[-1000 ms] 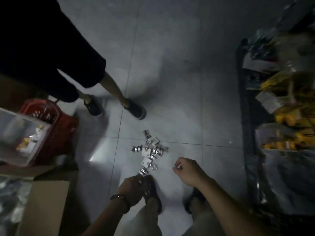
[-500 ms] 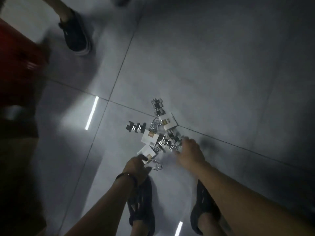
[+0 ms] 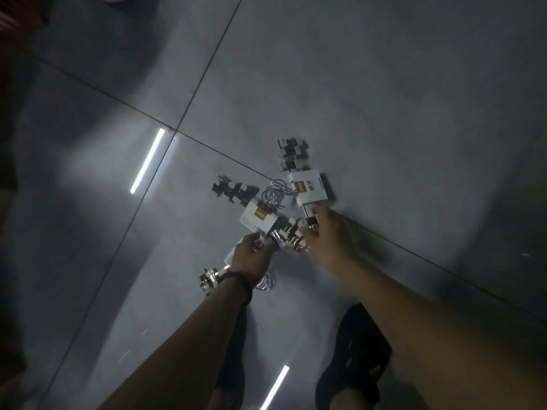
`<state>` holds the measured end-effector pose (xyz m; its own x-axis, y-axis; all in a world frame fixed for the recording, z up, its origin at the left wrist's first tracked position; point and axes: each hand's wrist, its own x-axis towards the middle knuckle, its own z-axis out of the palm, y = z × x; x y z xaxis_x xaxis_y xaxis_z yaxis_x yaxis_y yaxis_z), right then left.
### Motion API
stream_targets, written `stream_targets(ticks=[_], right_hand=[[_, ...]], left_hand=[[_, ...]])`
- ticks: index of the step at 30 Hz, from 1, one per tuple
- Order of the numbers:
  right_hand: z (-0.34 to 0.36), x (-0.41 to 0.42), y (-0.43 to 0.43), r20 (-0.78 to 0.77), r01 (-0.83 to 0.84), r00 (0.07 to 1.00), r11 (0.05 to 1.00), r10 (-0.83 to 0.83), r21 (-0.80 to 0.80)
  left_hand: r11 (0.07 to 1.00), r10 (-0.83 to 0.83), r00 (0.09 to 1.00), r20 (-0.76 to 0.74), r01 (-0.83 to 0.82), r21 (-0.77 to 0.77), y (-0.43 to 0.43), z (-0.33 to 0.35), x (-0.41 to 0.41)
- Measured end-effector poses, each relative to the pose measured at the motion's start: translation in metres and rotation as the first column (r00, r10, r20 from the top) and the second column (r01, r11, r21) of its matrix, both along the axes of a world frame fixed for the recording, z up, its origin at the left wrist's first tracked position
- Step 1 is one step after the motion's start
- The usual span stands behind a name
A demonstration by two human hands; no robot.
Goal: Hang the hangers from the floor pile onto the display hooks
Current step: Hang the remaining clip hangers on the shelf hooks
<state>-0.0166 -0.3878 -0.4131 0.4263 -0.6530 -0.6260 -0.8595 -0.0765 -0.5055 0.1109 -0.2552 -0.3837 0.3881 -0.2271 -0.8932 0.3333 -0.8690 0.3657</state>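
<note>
A pile of clip hangers lies on the grey tiled floor, each set with shiny metal clips, wire hooks and a white card with a brown label. My left hand reaches into the near side of the pile, its fingers curled round a bunch of shiny clips. My right hand is just to the right, fingertips curled over a dark clip beneath the far card. A second card lies between both hands and the hooks. More clips show beside my left wrist.
Loose clip rows lie at the far end and left of the pile. My two dark shoes stand close below the hands. A red basket edge shows top left. Light strips reflect off the tiles.
The view has dropped closer to the floor. Both hands have moved forward into the pile and closed on clips; the other person's legs and the shelves have left the view.
</note>
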Motion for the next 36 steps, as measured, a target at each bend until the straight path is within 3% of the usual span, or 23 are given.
stream_targets(ticks=[4, 8, 13, 16, 18, 19, 20, 22, 23, 25, 27, 28, 29, 31, 33, 36], right_hand=[[0.039, -0.022, 0.007, 0.136, 0.137, 0.980, 0.987, -0.148, 0.087], [0.064, -0.033, 0.018, 0.170, 0.275, 0.945, 0.960, -0.280, 0.052], [0.079, -0.031, 0.028, 0.201, 0.484, 0.824, 0.842, -0.530, 0.238], [0.086, -0.035, 0.030, 0.194, 0.482, 0.831, 0.849, -0.521, 0.215], [0.091, -0.038, 0.030, 0.181, 0.450, 0.862, 0.879, -0.474, 0.158], [0.092, -0.041, 0.031, 0.178, 0.431, 0.877, 0.894, -0.447, 0.123], [0.091, -0.044, 0.031, 0.177, 0.409, 0.890, 0.908, -0.420, 0.094], [0.089, -0.051, 0.032, 0.170, 0.369, 0.911, 0.926, -0.376, 0.074], [0.087, -0.055, 0.032, 0.159, 0.350, 0.920, 0.934, -0.358, 0.073], [0.084, -0.063, 0.033, 0.136, 0.327, 0.933, 0.943, -0.333, 0.066], [0.082, -0.070, 0.031, 0.120, 0.310, 0.941, 0.948, -0.317, 0.078], [0.081, -0.075, 0.031, 0.116, 0.291, 0.947, 0.953, -0.299, 0.085], [0.080, -0.079, 0.030, 0.110, 0.265, 0.955, 0.960, -0.274, 0.091], [0.075, -0.087, 0.026, 0.109, 0.222, 0.967, 0.971, -0.231, 0.090], [0.070, -0.095, 0.018, 0.077, 0.167, 0.982, 0.984, -0.171, 0.059], [0.061, -0.103, 0.000, -0.132, -0.082, 0.989, 0.994, 0.071, -0.078]], left_hand=[[0.971, 0.187, 0.963, -0.195, -0.211, -0.112, -0.021, 0.026, -0.004], [0.948, 0.133, 0.930, -0.343, -0.220, -0.230, -0.048, 0.052, -0.005], [0.931, 0.072, 0.887, -0.457, -0.223, -0.287, -0.072, 0.066, -0.016], [0.890, 0.211, 0.855, -0.474, -0.369, -0.269, -0.076, 0.069, -0.022], [0.793, 0.397, 0.769, -0.501, -0.562, -0.235, -0.073, 0.061, -0.023], [0.763, 0.450, 0.771, -0.451, -0.594, -0.254, -0.071, 0.056, -0.022], [0.775, 0.457, 0.827, -0.327, -0.550, -0.310, -0.069, 0.050, -0.021], [0.882, 0.280, 0.953, 0.116, -0.207, -0.424, -0.062, 0.038, -0.016], [0.908, 0.110, 0.930, 0.351, 0.049, -0.416, -0.060, 0.031, -0.010], [0.814, -0.256, 0.743, 0.619, 0.511, -0.277, -0.061, 0.015, 0.008], [0.591, -0.545, 0.485, 0.684, 0.801, -0.097, -0.066, 0.004, 0.026], [0.490, -0.628, 0.381, 0.679, 0.871, -0.035, -0.068, -0.001, 0.031], [0.429, -0.677, 0.329, 0.659, 0.903, -0.010, -0.071, -0.003, 0.033], [0.411, -0.687, 0.322, 0.651, 0.912, -0.018, -0.073, -0.007, 0.030], [0.462, -0.661, 0.357, 0.660, 0.887, -0.017, -0.072, -0.012, 0.026], [0.468, -0.625, 0.327, 0.709, 0.884, 0.006, -0.071, -0.015, 0.022]])
